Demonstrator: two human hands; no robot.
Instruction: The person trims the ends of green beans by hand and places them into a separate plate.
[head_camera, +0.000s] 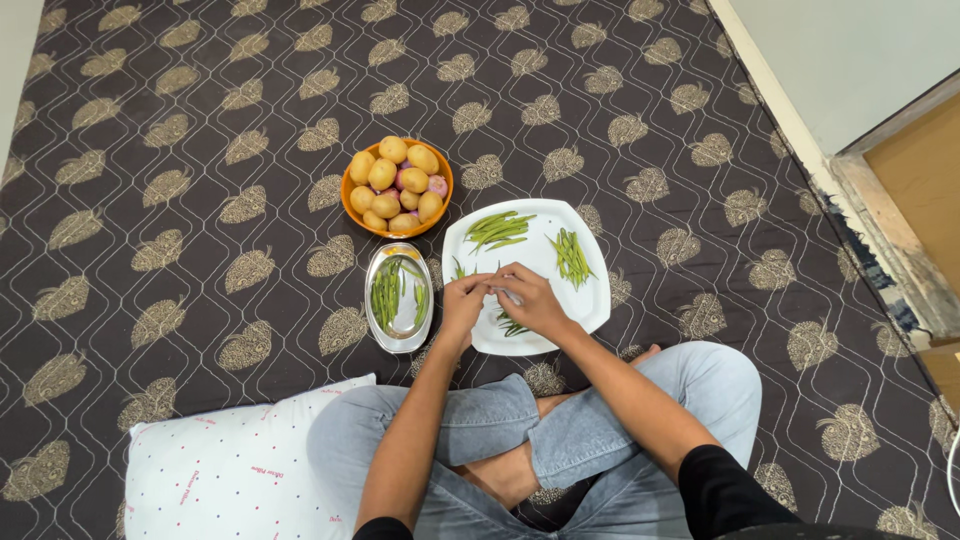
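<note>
Both hands meet over the near left part of a white plate (585, 300). My left hand (463, 300) and my right hand (530, 298) pinch a thin green bean (494, 288) between their fingertips. On the plate lie one pile of green beans (498, 229) at the far left and a second pile (571, 257) at the right, with a few pieces (512, 325) under my right hand. A small steel tray (399, 335), just left of my left hand, holds more green pieces.
An orange bowl (347, 185) of potatoes and a reddish onion stands beyond the steel tray. Everything rests on a dark mat with gold leaf patterns (200, 200). A white dotted pillow (225, 465) lies by my left knee. A wall and wooden door frame (900, 220) run along the right.
</note>
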